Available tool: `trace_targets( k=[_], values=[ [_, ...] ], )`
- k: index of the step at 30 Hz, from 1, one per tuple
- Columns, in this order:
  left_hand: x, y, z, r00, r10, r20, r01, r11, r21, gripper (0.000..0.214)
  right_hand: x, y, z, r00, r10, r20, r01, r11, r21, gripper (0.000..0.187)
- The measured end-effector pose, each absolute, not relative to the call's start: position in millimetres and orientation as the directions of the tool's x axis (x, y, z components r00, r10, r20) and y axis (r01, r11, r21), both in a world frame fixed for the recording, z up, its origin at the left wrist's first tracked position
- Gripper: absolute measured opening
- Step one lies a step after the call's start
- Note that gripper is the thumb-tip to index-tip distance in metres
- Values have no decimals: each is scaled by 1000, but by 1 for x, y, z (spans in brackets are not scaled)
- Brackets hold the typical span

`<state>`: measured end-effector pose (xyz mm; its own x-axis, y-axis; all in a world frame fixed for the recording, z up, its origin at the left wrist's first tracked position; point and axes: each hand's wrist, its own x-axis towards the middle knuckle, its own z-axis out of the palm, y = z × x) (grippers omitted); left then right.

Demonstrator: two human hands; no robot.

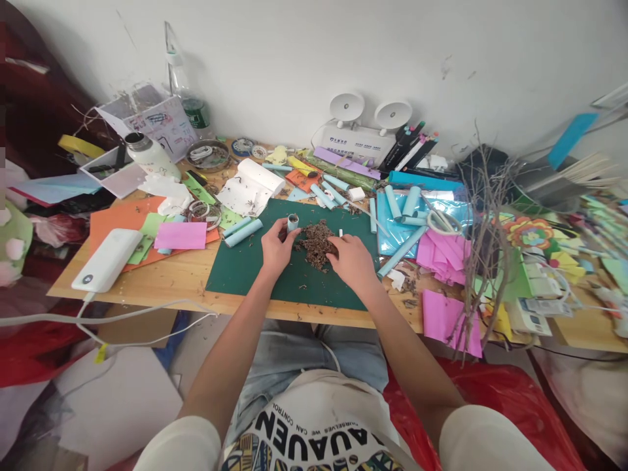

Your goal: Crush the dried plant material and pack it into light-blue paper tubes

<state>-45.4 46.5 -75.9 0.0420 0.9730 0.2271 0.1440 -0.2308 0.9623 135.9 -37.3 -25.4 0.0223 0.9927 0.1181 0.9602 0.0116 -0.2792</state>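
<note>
My left hand point(278, 246) is closed round a short light-blue paper tube point(293, 222), which stands upright with dark matter visible at its open top. To its right lies a heap of brown dried plant crumbs point(316, 243) on the dark green mat point(235, 268). My right hand point(350, 258) touches the heap's right side, thumb and fingertips drawn together at the crumbs; what they pinch is too small to make out. A small white stub point(340, 233) is just beyond those fingers. Two more blue tubes point(244, 231) rest at the mat's left edge.
More blue tubes point(403, 252) and pink paper point(444, 255) lie at right, beside upright bare twigs point(483, 242). A white power bank point(106, 260) with a cable is at left. Behind stand an open bottle point(150, 156), a white two-headed lamp point(358, 140) and several pens point(405, 147).
</note>
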Motion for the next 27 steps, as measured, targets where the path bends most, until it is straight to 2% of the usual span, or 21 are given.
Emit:
trace_targets(
  k=[2,4,11,16,21,24,27],
  values=[
    [-46,46,-76,40,974,225,150,-228,962,25,135,-38,-30,10,993,119,964,22,-264,24],
    [-46,46,-77,38,974,224,153,-227,962,25,136,-37,-32,18,992,128,949,24,-314,25],
    [-47,46,-75,47,973,227,176,-232,957,25,139,-30,-14,202,940,276,749,34,-662,17],
    [-46,46,-75,47,968,248,162,-253,954,26,115,-5,15,258,908,329,523,154,-838,15],
    [-46,45,-73,50,965,257,151,-262,953,25,87,24,25,161,939,303,430,209,-878,12],
    [-47,44,-71,60,963,264,157,-270,950,25,80,33,18,119,940,320,478,228,-848,12],
    [-47,45,-72,69,959,274,167,-281,945,25,80,35,10,36,942,333,591,249,-768,12]
  ],
)
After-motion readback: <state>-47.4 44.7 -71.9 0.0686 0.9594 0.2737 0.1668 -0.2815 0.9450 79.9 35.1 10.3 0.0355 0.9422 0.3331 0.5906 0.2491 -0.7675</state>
